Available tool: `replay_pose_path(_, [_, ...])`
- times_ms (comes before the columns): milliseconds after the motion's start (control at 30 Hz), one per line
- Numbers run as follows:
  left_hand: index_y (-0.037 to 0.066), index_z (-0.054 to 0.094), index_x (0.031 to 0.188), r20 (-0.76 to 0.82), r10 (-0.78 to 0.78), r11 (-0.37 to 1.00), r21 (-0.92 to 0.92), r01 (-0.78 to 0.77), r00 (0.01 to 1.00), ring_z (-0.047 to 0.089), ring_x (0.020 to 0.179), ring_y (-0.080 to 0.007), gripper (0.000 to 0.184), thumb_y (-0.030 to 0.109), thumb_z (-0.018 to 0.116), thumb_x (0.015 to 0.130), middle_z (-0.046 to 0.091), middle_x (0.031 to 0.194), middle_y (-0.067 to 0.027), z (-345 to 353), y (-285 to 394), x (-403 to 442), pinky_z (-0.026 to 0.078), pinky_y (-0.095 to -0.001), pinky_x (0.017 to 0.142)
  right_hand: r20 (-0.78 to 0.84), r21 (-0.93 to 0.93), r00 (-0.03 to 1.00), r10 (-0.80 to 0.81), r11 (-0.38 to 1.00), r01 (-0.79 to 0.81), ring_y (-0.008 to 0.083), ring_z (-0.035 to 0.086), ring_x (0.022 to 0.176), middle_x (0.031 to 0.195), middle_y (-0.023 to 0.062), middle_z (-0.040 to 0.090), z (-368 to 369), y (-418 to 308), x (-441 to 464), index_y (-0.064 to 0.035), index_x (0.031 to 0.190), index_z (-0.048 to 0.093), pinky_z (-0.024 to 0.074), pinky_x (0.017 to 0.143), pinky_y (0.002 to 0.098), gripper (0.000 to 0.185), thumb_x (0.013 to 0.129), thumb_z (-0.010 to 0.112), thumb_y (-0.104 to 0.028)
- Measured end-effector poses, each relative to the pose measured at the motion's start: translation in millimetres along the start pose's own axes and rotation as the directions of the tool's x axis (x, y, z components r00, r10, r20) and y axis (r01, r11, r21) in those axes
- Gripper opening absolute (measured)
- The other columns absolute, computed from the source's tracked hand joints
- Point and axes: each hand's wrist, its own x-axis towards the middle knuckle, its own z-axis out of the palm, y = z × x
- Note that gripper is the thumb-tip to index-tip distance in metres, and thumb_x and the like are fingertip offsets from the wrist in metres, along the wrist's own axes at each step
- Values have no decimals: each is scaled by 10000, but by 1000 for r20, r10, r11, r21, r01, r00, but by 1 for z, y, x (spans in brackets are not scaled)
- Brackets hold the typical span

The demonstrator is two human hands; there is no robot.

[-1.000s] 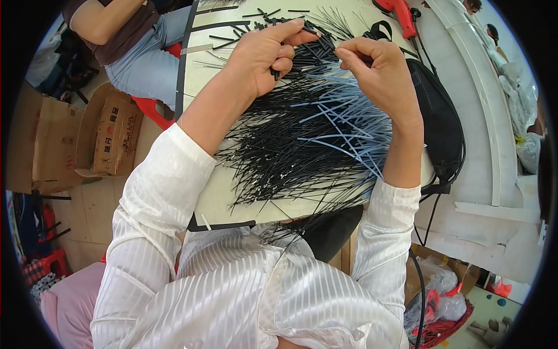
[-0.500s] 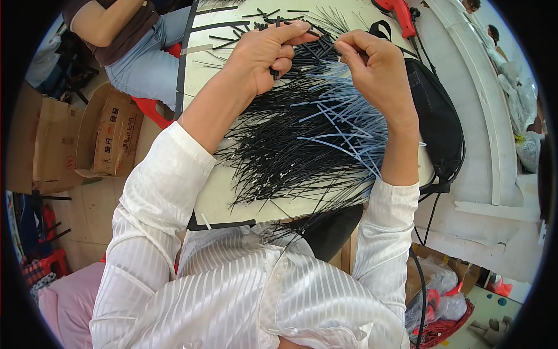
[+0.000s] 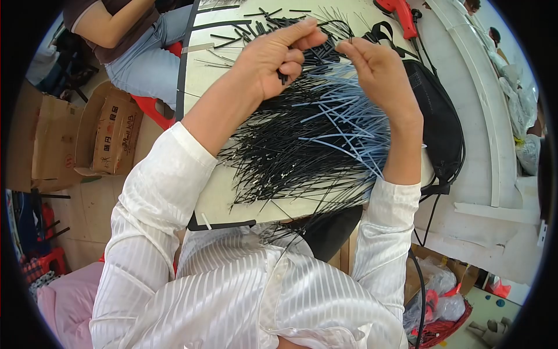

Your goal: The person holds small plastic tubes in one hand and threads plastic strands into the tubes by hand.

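My left hand (image 3: pixel 278 57) is closed, with short black tube pieces (image 3: pixel 283 77) showing under its curled fingers. Its thumb and forefinger pinch at the left end of a thin black wire (image 3: pixel 336 22), which arcs over toward my right hand (image 3: pixel 376 68). The right thumb and forefinger are pressed together at the wire's other side; the exact grip point is too small to make out. Below both hands lies a wide pile of thin black wires (image 3: pixel 290 139), with light blue wires (image 3: pixel 349 110) along its right side. Cut black tubes (image 3: pixel 273 24) are heaped behind the hands.
The pale tabletop (image 3: pixel 218 200) has a black edge. A black bag (image 3: pixel 433 116) and a red heat gun or similar tool (image 3: pixel 396 14) lie at the right. Another person (image 3: pixel 139 58) sits at the far left, near open cardboard boxes (image 3: pixel 110 134).
My hands have moved slightly apart, the right one a little to the right. The black wire now shows as an arc between the fingertips.
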Motion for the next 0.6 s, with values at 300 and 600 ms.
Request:
replay_pose_path(300, [-15,658,918,-59,53,999,9,-52,997,309,434,5,184,139,733,852,705,848,-99,0,5,-1,197,-126,336,-227,246,973,-42,964,99,234,511,523,681,62,653,3,10,3,-37,874,701,415,523,316,242,897,623,-265])
replay_pose_path(600, [-20,661,945,-150,123,953,294,-75,981,309,437,27,162,121,704,878,685,877,-76,27,-3,-29,194,-122,321,-50,6,996,-79,997,79,103,441,562,679,8,622,7,-16,2,39,899,691,357,528,231,200,899,660,-158])
